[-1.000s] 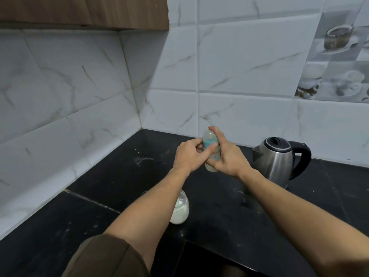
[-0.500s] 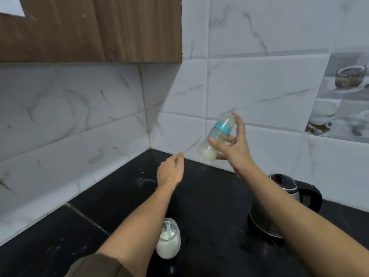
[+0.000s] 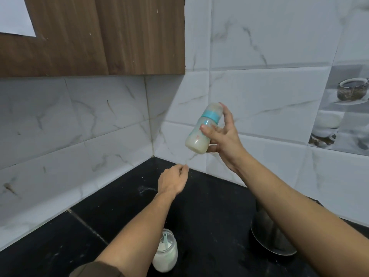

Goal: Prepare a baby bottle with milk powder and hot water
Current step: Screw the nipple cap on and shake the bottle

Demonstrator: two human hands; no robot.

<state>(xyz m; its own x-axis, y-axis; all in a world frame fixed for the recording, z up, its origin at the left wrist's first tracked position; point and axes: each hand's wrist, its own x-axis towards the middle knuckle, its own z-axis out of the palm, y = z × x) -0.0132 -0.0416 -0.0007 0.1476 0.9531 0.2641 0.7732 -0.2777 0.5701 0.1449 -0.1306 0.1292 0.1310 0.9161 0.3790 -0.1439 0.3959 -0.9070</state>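
Baby bottle (image 3: 203, 130), tilted, in R hand (image 3: 223, 136) grip.
L hand (image 3: 171, 181) loose, empty; kettle (image 3: 269, 236) (prob.) behind R arm (image 3: 299, 212).

Two bare forearms, left hand (image 3: 171, 181), right hand (image 3: 223, 140), olive-brown short sleeve (image 3: 95, 269) on left arm

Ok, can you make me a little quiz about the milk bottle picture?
1. True or false: the right hand holds the baby bottle tilted, above the counter.
2. What colour is the bottle's ring? A red, B blue-green, C yellow.
3. Fill in: the powder jar stands nearest the ___ arm.
Key: 1 true; 2 B; 3 left.
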